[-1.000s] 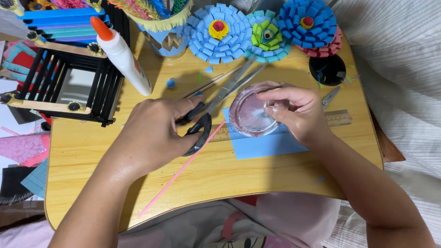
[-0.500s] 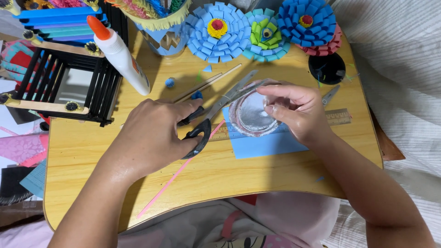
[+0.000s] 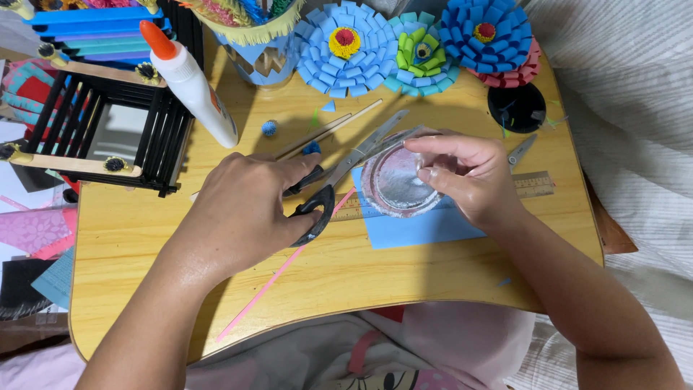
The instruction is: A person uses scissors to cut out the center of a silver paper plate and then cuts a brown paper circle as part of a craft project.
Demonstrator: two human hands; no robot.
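The black-handled metal scissors [image 3: 339, 180] lie near the centre of the light wooden bench [image 3: 130, 238], with the blades pointing toward 1 o'clock and the handles toward 7 o'clock. The left hand [image 3: 249, 209] is closed around the black handles, with the fingers curled over the loops. The blade tips reach the upper edge of a round silver metal lid [image 3: 395, 180], which is just at 3 o'clock from the scissors. The right hand [image 3: 462, 173] holds this lid by its rim, with thumb and fingers pinched on the right side. The lid is above a blue rectangular paper sheet [image 3: 426, 230], and a ruler [image 3: 538, 184] lies across the sheet, partly hidden.

A thin pink paper strip [image 3: 274, 278] runs from the scissors toward 7 o'clock. At 11 o'clock from the left hand lies a white glue bottle with an orange cap [image 3: 191, 83]. At 12 o'clock, along the far edge of the bench, there are three folded paper flowers in blue and green [image 3: 415, 43]. A black slatted frame [image 3: 108, 130] stands at 10 o'clock, over the left edge.
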